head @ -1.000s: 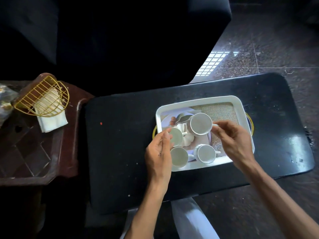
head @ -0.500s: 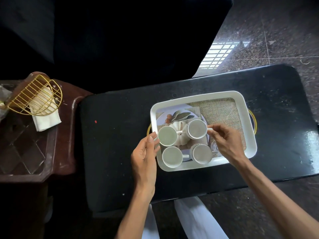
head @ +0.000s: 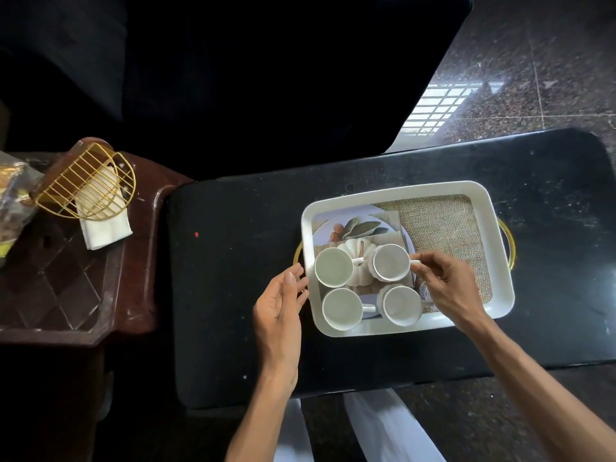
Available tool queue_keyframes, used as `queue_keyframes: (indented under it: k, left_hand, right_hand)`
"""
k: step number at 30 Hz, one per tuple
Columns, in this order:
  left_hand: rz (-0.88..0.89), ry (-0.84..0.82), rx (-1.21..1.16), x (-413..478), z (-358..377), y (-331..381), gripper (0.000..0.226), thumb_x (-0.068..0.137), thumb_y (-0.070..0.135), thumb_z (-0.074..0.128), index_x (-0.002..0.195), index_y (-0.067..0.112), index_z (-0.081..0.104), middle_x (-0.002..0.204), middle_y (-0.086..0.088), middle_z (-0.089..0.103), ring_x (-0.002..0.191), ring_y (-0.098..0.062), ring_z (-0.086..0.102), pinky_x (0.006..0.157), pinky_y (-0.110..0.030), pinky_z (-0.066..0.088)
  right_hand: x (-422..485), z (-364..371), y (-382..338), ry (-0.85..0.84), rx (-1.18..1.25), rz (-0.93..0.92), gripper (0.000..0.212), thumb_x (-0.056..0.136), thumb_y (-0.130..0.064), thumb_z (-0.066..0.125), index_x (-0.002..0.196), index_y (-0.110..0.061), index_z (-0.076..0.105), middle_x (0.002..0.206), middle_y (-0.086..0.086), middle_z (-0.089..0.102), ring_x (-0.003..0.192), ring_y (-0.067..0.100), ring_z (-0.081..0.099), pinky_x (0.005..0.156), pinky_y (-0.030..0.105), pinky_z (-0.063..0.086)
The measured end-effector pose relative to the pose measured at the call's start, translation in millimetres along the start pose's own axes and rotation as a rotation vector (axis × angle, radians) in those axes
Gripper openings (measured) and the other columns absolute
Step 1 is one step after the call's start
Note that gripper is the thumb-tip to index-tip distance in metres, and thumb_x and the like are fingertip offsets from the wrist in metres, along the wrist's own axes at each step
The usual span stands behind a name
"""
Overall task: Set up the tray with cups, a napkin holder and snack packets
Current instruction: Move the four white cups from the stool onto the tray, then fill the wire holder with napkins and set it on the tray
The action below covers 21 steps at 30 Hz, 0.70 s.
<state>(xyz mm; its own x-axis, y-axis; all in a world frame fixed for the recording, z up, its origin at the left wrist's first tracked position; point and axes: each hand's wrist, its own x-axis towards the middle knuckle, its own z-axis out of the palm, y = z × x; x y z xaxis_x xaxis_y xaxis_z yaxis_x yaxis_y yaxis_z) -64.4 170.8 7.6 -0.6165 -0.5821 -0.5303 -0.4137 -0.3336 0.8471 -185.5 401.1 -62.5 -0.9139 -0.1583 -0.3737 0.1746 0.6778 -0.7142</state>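
White tray (head: 400, 190) sits on the right half of the black table (head: 233, 295), with a gold handle (head: 508, 243) at its right end. Four white cups stand upright in a two-by-two block in the tray's left part: back-left cup (head: 333, 267), back-right cup (head: 390, 262), front-left cup (head: 342, 309), front-right cup (head: 401, 305). The right hand (head: 446, 288) is over the tray, thumb and forefinger pinching the handle of the back-right cup; its wrist crosses the tray's near rim. The left hand (head: 280, 308) is outside the tray, fingers straight and loosely spread, holding nothing, fingertips just beside the left rim near the back-left cup; contact with the rim cannot be confirmed. The tray floor carries a printed picture of a white pumpkin and leaves on burlap. The gold wire napkin holder (head: 88, 181) lies tilted on the brown side table (head: 66, 278) to the left, well apart from both hands, a white napkin (head: 105, 225) sticking out beneath it. Snack packets (head: 13, 195) lie at the far left edge of that side table; their print is too small to read. The table top is glossy and dusty, with a red speck (head: 196, 234). The floor (head: 550, 78) is dark speckled stone tile and reflects a window grille (head: 436, 108). A dark seat (head: 266, 78) stands behind the table.
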Motion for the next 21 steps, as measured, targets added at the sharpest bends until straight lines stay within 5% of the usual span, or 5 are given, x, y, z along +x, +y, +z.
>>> queue_keyframes:
  k: [6,10,13,15,21]
  left_hand:
    - [-0.003,0.056,-0.007,4.4,-19.3,5.3,0.023,0.105,0.027,0.049,0.113,0.025,0.071,0.113,0.008,0.077,0.108,-0.008,0.072,0.089,-0.022,0.059]
    - [-0.004,0.108,-0.011,7.1,-45.0,15.8,0.025,0.104,0.032,0.050,0.115,0.026,0.073,0.117,0.010,0.076,0.110,-0.009,0.071,0.090,-0.025,0.059]
    - [0.028,0.158,-0.020,13.4,-73.2,26.6,0.032,0.098,0.041,0.052,0.116,0.025,0.074,0.118,0.012,0.075,0.112,-0.009,0.071,0.092,-0.029,0.059]
    - [0.073,0.192,-0.009,20.4,-95.8,34.4,0.037,0.094,0.045,0.053,0.116,0.025,0.074,0.118,0.015,0.074,0.112,-0.006,0.070,0.094,-0.031,0.059]
    - [0.297,0.292,0.215,59.4,-175.2,72.6,0.025,0.101,0.018,0.058,0.120,0.031,0.068,0.126,0.014,0.069,0.120,-0.002,0.063,0.103,-0.029,0.053]
  right_hand:
    - [1.5,-2.2,-6.8,-0.090,-0.074,0.018,0.017,0.093,-0.014,0.067,0.109,-0.014,0.073,0.095,-0.004,0.074,0.087,0.008,0.069,0.069,0.004,0.043]
    - [-2.5,-14.4,-10.6,-0.048,-0.163,0.003,0.028,0.093,-0.009,0.065,0.120,-0.018,0.068,0.114,0.006,0.073,0.103,0.019,0.069,0.080,0.027,0.047]
    - [-11.9,-21.7,-33.7,-0.036,-0.068,0.021,0.034,0.089,-0.064,0.054,0.120,-0.051,0.058,0.114,-0.027,0.068,0.096,-0.013,0.061,0.083,0.007,0.047]
    - [-16.4,-12.7,-60.7,-0.016,-0.078,0.011,0.046,0.085,-0.079,0.042,0.124,-0.056,0.053,0.120,-0.026,0.064,0.104,-0.009,0.059,0.089,0.004,0.043]
    - [-30.5,76.3,-190.7,0.006,-0.112,-0.168,0.052,0.086,-0.067,0.050,0.130,-0.039,0.053,0.106,0.005,0.069,0.103,0.030,0.068,0.081,0.041,0.055]
